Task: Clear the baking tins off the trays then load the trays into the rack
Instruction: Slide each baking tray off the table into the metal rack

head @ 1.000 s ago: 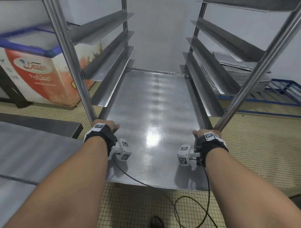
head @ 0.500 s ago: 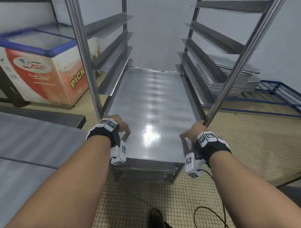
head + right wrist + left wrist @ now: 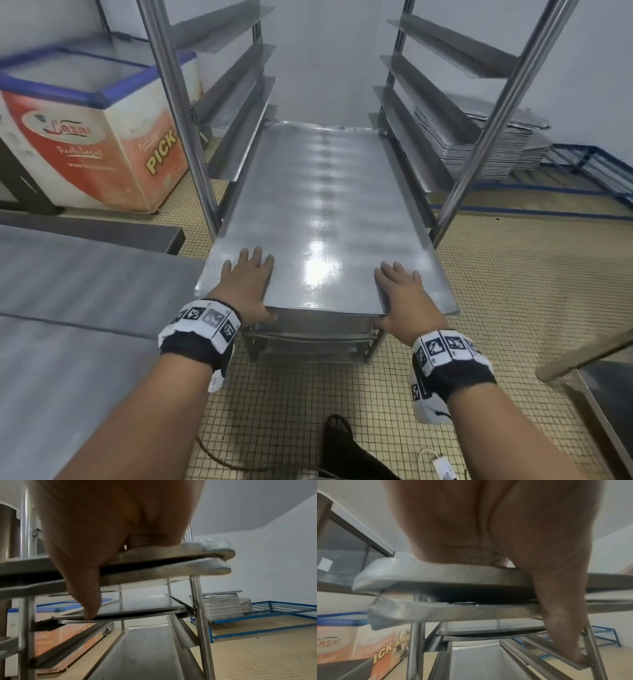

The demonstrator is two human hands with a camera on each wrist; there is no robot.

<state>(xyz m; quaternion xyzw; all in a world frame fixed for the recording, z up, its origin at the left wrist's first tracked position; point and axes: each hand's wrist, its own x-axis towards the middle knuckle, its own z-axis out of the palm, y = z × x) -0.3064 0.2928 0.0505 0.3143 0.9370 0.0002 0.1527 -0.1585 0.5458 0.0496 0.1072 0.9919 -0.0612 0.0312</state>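
Note:
A flat steel tray (image 3: 325,205) lies on a pair of runners in the tall steel rack (image 3: 171,113), its near end sticking out towards me. My left hand (image 3: 246,284) lies flat on the tray's near left corner, fingers straight on top and thumb down over the front edge. My right hand (image 3: 404,294) lies the same way on the near right corner. In the left wrist view the tray's edge (image 3: 436,574) sits just above a second tray (image 3: 453,614), with my left hand's thumb (image 3: 565,628) across both. The right wrist view shows the same two edges (image 3: 188,553). No baking tins are in view.
A red and white chest freezer (image 3: 85,137) stands left of the rack. A stack of trays (image 3: 479,144) rests on a blue frame (image 3: 599,164) at the right. A steel table (image 3: 68,308) lies at my left, another table's corner (image 3: 603,394) at my right. My foot (image 3: 339,435) stands on the tiled floor.
The tray has slid deeper into the rack. Both hands have moved from gripping its side edges to lying flat on its near corners.

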